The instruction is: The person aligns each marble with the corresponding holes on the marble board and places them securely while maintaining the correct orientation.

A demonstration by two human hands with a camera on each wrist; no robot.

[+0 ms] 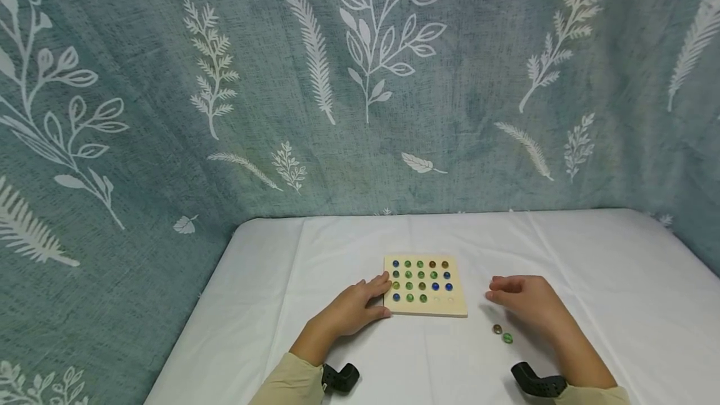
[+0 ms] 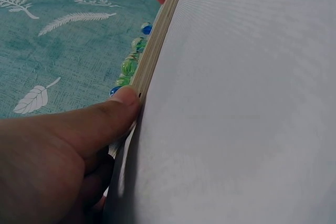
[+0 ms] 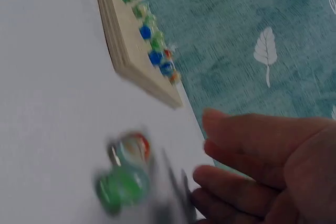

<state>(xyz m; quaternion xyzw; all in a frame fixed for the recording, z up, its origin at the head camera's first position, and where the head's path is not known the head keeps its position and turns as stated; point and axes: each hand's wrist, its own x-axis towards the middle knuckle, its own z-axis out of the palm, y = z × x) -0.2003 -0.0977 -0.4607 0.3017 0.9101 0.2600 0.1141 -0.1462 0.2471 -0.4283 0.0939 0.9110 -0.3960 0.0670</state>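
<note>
A square wooden board (image 1: 424, 307) lies flat on the white cloth, with rows of blue, green, yellowish and brown glass marbles (image 1: 422, 275) in its holes. Two bare holes (image 1: 443, 299) are at its front right. My left hand (image 1: 353, 308) holds the board's left side, thumb (image 2: 125, 98) against the front corner and fingers along the left edge. To the right of the board, my right hand (image 1: 525, 295) hovers with loosely bent fingers and nothing visible between them. Below it lie a brownish marble (image 1: 497, 329) and a green marble (image 1: 507, 338), side by side; they look blurred in the right wrist view.
White cloth (image 1: 281, 324) with fold lines covers the table. Behind it and along the sides hangs a teal curtain (image 1: 360, 161) with white leaf prints. Each wrist wears a black camera mount (image 1: 341, 379).
</note>
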